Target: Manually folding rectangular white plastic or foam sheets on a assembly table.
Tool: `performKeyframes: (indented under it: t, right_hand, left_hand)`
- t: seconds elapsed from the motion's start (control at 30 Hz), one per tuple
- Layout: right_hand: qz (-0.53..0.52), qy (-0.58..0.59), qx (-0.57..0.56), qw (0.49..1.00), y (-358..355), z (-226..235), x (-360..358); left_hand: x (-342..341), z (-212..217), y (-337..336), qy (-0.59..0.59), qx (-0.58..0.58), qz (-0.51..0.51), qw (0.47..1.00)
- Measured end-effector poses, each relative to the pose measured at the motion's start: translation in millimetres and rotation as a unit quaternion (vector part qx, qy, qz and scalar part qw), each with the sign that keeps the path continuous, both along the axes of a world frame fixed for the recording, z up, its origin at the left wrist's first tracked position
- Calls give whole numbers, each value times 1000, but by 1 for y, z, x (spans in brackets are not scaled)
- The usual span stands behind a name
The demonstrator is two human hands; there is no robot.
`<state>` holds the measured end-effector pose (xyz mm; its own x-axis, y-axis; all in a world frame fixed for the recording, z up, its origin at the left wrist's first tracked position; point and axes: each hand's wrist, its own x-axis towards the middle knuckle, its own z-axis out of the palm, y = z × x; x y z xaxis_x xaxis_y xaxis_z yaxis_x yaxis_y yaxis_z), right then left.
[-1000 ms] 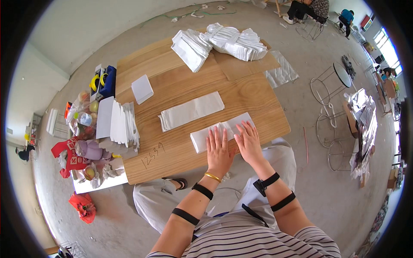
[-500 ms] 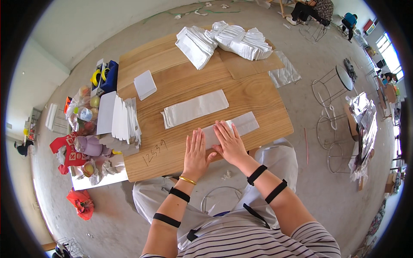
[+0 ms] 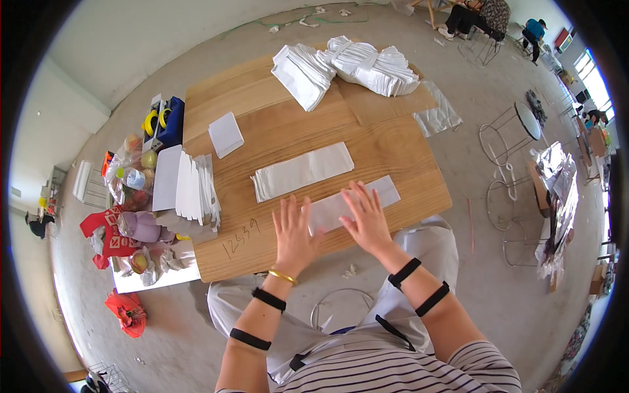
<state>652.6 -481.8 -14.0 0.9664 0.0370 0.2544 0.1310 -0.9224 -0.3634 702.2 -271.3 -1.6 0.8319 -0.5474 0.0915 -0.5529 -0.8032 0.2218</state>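
Observation:
My left hand [image 3: 294,231] and my right hand [image 3: 364,217] lie flat, fingers spread, on a long white folded sheet [image 3: 386,192] near the front edge of a wooden table [image 3: 275,134]. The left hand covers the sheet's left end, the right hand presses its middle. Neither hand grips anything. A second, similar white folded sheet [image 3: 302,170] lies just beyond, in the middle of the table.
A stack of folded white pieces [image 3: 190,190] stands at the table's left edge, a small white square [image 3: 226,133] behind it. Two big white bundles [image 3: 347,65] sit at the far end. Bags and toys [image 3: 128,223] crowd the floor on the left; wire stools [image 3: 514,134] stand right.
Both hands slid left along the white sheet, the left hand now reaching past its left end. The view shifted slightly.

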Motion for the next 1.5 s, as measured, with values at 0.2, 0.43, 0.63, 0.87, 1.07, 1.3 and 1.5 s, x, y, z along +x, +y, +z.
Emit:
performKeyframes:
  t: [0.2, 0.43, 0.63, 0.87, 1.07, 1.3, 1.5]
  right_hand:
    - [-69, -58, 92, 992, -25, 14, -6]
    - [-72, -41, 118, 990, -26, 12, -17]
    - [-132, -83, 74, 985, -79, -35, -55]
    - [-59, -57, 192, 978, -8, -13, -11]
    - [-79, -52, 158, 983, -18, -2, -26]
    - [-54, -29, 190, 980, -2, 4, -25]
    - [-43, -2, 225, 973, 16, 10, -21]
  left_hand:
    - [101, -2, -1, -41, -114, 41, 992]
    - [139, -15, -7, -64, -47, -1, 997]
    - [117, 27, -91, -2, 17, 18, 1000]
    - [185, -28, 23, -72, -47, -69, 994]
    - [186, -15, -5, -24, -198, -52, 978]
    - [172, 18, 15, -78, -230, -46, 969]
    - [152, 46, 24, -83, -290, -31, 953]
